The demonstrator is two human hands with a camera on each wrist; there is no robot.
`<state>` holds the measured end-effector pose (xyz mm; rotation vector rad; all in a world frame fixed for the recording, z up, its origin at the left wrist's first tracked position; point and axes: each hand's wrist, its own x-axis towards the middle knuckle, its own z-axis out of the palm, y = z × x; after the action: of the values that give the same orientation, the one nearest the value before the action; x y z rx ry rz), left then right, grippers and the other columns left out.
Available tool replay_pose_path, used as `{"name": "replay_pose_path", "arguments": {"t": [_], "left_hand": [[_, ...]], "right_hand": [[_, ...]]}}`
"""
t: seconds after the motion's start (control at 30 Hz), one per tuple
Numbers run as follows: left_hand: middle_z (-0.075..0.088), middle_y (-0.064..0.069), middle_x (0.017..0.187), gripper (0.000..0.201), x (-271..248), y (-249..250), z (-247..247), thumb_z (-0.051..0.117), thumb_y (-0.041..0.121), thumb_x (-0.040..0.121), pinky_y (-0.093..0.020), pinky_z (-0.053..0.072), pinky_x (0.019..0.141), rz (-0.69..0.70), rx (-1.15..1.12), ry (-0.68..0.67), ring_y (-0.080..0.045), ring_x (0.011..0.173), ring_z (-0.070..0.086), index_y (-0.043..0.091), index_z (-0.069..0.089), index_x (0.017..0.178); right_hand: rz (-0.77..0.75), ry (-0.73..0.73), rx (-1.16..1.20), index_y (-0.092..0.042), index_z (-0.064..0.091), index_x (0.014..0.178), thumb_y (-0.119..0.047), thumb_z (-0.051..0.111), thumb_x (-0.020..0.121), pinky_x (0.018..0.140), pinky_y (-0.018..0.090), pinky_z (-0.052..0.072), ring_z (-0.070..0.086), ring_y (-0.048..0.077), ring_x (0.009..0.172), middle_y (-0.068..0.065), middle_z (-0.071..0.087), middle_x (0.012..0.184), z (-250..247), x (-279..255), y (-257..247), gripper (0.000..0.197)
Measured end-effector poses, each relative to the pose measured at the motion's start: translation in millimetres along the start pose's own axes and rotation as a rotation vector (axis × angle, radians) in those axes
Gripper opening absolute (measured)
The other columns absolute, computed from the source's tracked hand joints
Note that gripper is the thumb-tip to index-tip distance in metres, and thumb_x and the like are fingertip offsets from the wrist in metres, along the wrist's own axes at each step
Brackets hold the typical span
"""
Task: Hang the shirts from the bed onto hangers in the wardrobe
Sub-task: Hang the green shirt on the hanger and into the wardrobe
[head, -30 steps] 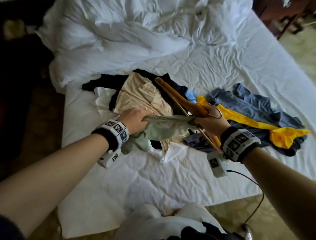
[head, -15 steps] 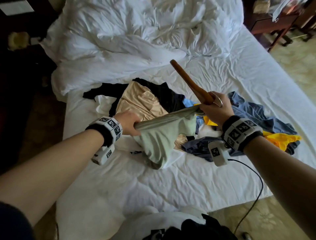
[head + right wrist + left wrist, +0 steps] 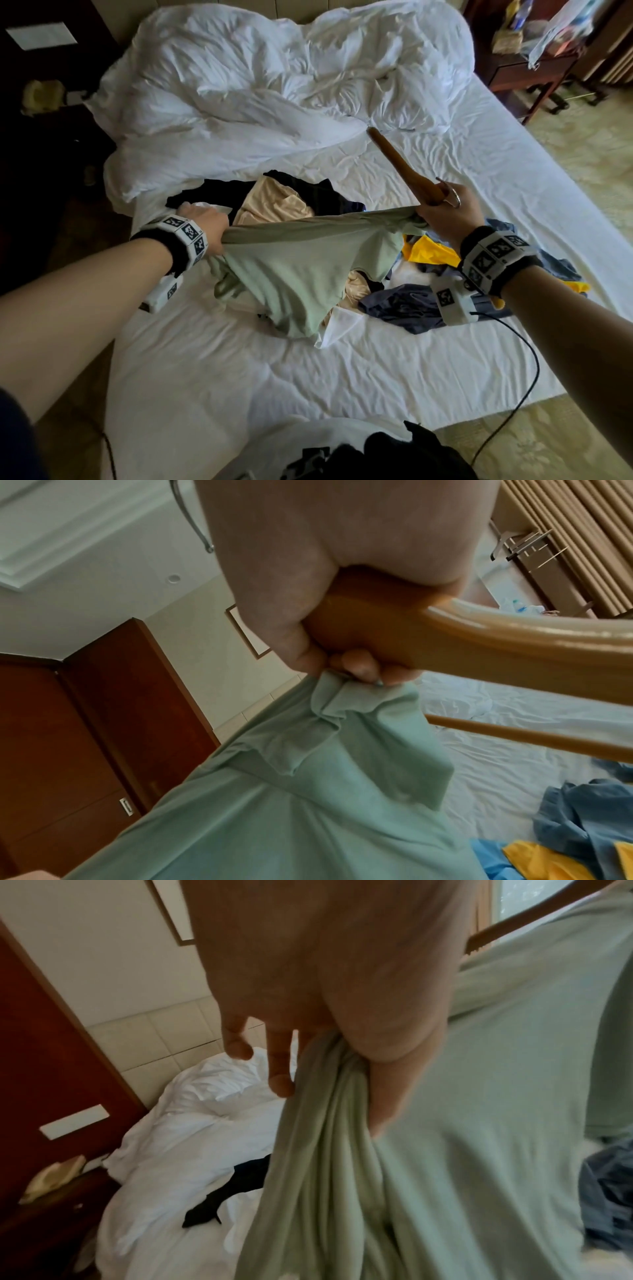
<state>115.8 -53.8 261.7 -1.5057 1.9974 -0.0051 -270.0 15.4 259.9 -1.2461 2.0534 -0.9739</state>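
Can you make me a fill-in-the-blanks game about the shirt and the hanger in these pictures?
1. The shirt stretched between both hands is pale ____.
2. The right hand grips a hanger made of ____.
3. The left hand holds a bunched part of the ____.
4. The yellow garment lies on the ____, beside blue clothes.

Missing words: green; wood; shirt; bed
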Motion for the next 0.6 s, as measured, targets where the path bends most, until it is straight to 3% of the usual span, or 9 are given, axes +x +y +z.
{"name": "replay_pose_path", "arguments": {"t": [0.07, 0.13, 0.2, 0.27, 0.33, 0.43, 0.53, 0.6], "left_hand": [[0.06, 0.0, 0.086, 0.012, 1.6, -6.3, 1.6, 0.07, 0.032, 0.077, -0.04, 0.044, 0.091, -0.009, -0.09, 0.029, -0.024, 0.088, 0.058, 0.023, 0.065, 0.083], [0.063, -0.003, 0.082, 0.013, 1.0, -5.7, 3.0, 0.071, 0.031, 0.077, -0.036, 0.05, 0.078, 0.024, -0.223, 0.039, -0.026, 0.084, 0.061, 0.021, 0.064, 0.075], [0.062, -0.004, 0.077, 0.019, -0.3, -3.4, 6.1, 0.072, 0.031, 0.08, -0.03, 0.045, 0.065, 0.04, -0.365, 0.068, -0.027, 0.078, 0.062, 0.024, 0.059, 0.068], [0.061, -0.002, 0.077, 0.022, 0.0, -4.1, 9.2, 0.074, 0.034, 0.081, -0.029, 0.04, 0.066, 0.017, -0.487, 0.122, -0.027, 0.08, 0.061, 0.028, 0.057, 0.068], [0.065, -0.004, 0.084, 0.014, -2.6, -3.6, 9.3, 0.077, 0.034, 0.079, -0.031, 0.045, 0.07, 0.029, -0.599, 0.14, -0.027, 0.086, 0.062, 0.026, 0.066, 0.082], [0.072, -0.009, 0.096, 0.035, -0.6, -2.5, 8.4, 0.083, 0.029, 0.076, -0.035, 0.052, 0.081, 0.102, -0.747, 0.142, -0.026, 0.094, 0.066, 0.013, 0.073, 0.107], [0.072, -0.01, 0.083, 0.026, 0.3, 4.8, 0.7, 0.081, 0.035, 0.079, -0.031, 0.05, 0.07, 0.083, -0.803, 0.158, -0.024, 0.084, 0.066, 0.012, 0.077, 0.09], [0.064, -0.007, 0.068, 0.029, 0.8, 13.1, -6.6, 0.078, 0.036, 0.081, -0.027, 0.041, 0.057, 0.056, -0.818, 0.151, -0.025, 0.074, 0.062, 0.013, 0.069, 0.066]], "right_hand": [[-0.017, 0.012, -0.022, -0.008, 0.061, 0.078, -0.008, 0.065, 0.074, 0.042, 0.022, 0.039, 0.049, 0.015, 0.05, 0.002, 0.052, 0.065, -0.7, -2.4, -3.0, 0.005], [-0.024, 0.007, -0.033, -0.007, 0.061, 0.077, -0.009, 0.065, 0.075, 0.037, 0.019, 0.037, 0.047, 0.013, 0.046, 0.002, 0.049, 0.06, 0.4, -3.6, -6.0, 0.005], [-0.038, 0.012, -0.05, -0.009, 0.061, 0.076, -0.01, 0.066, 0.075, 0.042, 0.021, 0.037, 0.046, 0.013, 0.046, 0.001, 0.048, 0.058, 1.0, -3.9, -8.8, 0.005], [-0.045, 0.007, -0.052, -0.01, 0.062, 0.076, -0.011, 0.067, 0.075, 0.041, 0.02, 0.037, 0.047, 0.013, 0.047, 0.002, 0.049, 0.059, -0.4, -4.8, -10.7, 0.005], [-0.046, -0.03, -0.068, -0.008, 0.062, 0.079, -0.01, 0.067, 0.078, 0.034, 0.013, 0.034, 0.047, 0.013, 0.047, 0.004, 0.051, 0.061, -1.9, -6.1, -11.6, 0.005], [-0.015, -0.049, -0.06, -0.009, 0.061, 0.075, -0.009, 0.066, 0.075, 0.037, 0.016, 0.039, 0.051, 0.018, 0.05, 0.004, 0.051, 0.061, 1.6, -7.5, -8.6, 0.005], [0.01, -0.03, -0.036, -0.012, 0.057, 0.067, -0.01, 0.065, 0.069, 0.05, 0.033, 0.047, 0.053, 0.021, 0.058, 0.003, 0.05, 0.06, 7.9, -6.8, -3.7, 0.009], [0.016, -0.071, -0.087, -0.01, 0.056, 0.07, -0.01, 0.065, 0.073, 0.05, 0.028, 0.041, 0.052, 0.021, 0.06, 0.004, 0.051, 0.062, 11.9, -9.4, -4.4, 0.01]]}}
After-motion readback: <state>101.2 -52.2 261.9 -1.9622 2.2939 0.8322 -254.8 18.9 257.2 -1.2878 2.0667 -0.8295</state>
